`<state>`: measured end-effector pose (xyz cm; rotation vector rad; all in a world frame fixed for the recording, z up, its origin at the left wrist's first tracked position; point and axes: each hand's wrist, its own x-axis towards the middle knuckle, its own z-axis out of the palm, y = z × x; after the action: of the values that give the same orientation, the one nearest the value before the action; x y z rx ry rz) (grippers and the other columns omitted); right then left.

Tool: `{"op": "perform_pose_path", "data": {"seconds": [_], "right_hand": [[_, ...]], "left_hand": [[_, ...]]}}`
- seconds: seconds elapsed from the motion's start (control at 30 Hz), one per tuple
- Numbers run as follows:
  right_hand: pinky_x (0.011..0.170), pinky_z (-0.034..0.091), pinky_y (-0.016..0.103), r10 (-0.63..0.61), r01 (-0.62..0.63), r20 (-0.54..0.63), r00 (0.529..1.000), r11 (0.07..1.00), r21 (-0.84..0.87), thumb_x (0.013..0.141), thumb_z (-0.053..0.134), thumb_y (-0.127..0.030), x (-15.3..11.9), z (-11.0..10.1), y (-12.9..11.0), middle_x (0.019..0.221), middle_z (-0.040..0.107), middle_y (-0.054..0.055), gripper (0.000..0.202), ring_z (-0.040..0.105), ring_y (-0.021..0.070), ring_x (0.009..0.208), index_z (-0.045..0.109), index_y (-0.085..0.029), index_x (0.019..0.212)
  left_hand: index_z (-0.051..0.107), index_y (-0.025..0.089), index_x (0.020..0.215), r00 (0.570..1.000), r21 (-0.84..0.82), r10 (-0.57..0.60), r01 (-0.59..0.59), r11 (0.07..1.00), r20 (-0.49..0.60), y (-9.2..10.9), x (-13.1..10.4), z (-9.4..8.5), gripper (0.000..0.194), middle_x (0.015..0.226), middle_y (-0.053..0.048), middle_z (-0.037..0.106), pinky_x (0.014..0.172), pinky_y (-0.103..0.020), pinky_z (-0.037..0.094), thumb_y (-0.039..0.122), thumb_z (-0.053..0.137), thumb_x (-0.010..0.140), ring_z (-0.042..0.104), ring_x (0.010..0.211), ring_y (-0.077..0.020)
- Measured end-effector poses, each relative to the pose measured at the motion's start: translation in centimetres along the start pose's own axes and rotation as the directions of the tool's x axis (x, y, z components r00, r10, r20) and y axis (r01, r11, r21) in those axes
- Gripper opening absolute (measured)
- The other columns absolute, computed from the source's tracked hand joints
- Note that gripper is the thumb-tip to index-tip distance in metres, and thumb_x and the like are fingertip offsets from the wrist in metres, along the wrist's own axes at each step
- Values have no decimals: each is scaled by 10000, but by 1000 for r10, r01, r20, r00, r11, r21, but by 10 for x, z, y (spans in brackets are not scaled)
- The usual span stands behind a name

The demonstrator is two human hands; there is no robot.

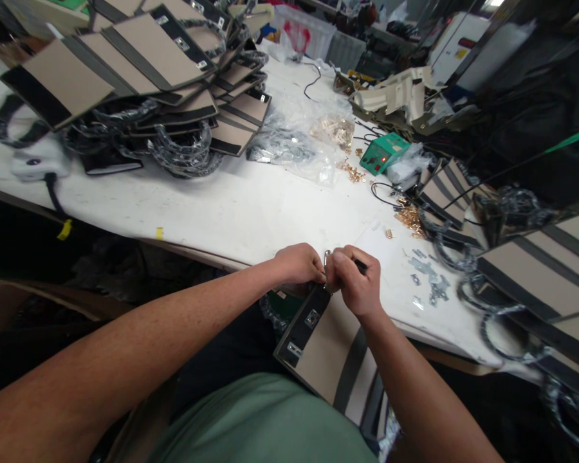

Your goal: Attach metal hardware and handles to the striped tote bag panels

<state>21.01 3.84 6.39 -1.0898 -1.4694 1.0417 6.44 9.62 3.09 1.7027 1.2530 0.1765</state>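
Observation:
A beige bag panel (329,341) with dark straps rests across my lap against the table's front edge. Its black end strip (305,328) carries small metal fittings (311,317). My left hand (298,263) is closed in a pinch at the strip's far end; what its fingertips hold is hidden. My right hand (354,276) is wrapped round a dark-handled tool (361,265), mostly covered by the fingers, so its kind is unclear. A shiny metal piece (327,258) stands up between the two hands; I cannot tell which hand bears it.
Similar panels with plastic-wrapped handles are piled on the white table (212,212) at left and right. A green box (383,153) with a red light, gold-coloured parts (410,217), flat metal plates (434,281) and plastic bags (303,145) lie beyond. A white power socket (38,161) sits left.

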Motion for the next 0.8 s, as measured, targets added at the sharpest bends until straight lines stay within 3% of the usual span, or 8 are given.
{"op": "perform_pose_path", "data": {"seconds": [0.17,0.33,0.5,0.67,0.8], "right_hand": [[456,334,261,-121,155,-171,978,967,202,972,569,-277,-18,-12,0,534,515,-25,368,463,112,457,479,-199,624],[454,356,273,-244,310,-252,937,912,270,967,568,-290,-15,-5,-9,544,512,-27,361,457,113,450,473,-205,630],[476,349,278,-132,165,-218,967,976,143,973,568,-329,-15,-1,2,528,507,-28,377,462,114,468,489,-202,628],[472,354,288,-203,261,-283,937,948,184,965,569,-354,-20,-6,1,535,490,-32,376,450,119,461,454,-219,633],[489,361,285,-140,176,-259,956,977,123,972,564,-354,-23,-4,6,533,498,-30,385,463,119,479,453,-215,631]], "left_hand": [[793,224,737,998,69,-49,46,997,42,7,-5,-2,149,613,-1,676,581,-280,350,346,743,667,593,616,-163],[799,218,791,998,68,-49,46,997,45,7,-3,0,190,694,3,700,568,-266,336,353,745,668,591,663,-153],[779,189,716,998,77,-33,28,997,58,7,-3,0,185,595,4,637,548,-270,321,360,722,675,536,596,-145],[798,195,784,998,45,-18,15,999,65,2,2,3,207,690,-8,697,580,-267,350,356,731,671,581,654,-155],[795,185,776,997,34,-17,14,999,71,1,4,5,203,681,-20,698,587,-270,362,349,721,684,583,647,-159]]}}
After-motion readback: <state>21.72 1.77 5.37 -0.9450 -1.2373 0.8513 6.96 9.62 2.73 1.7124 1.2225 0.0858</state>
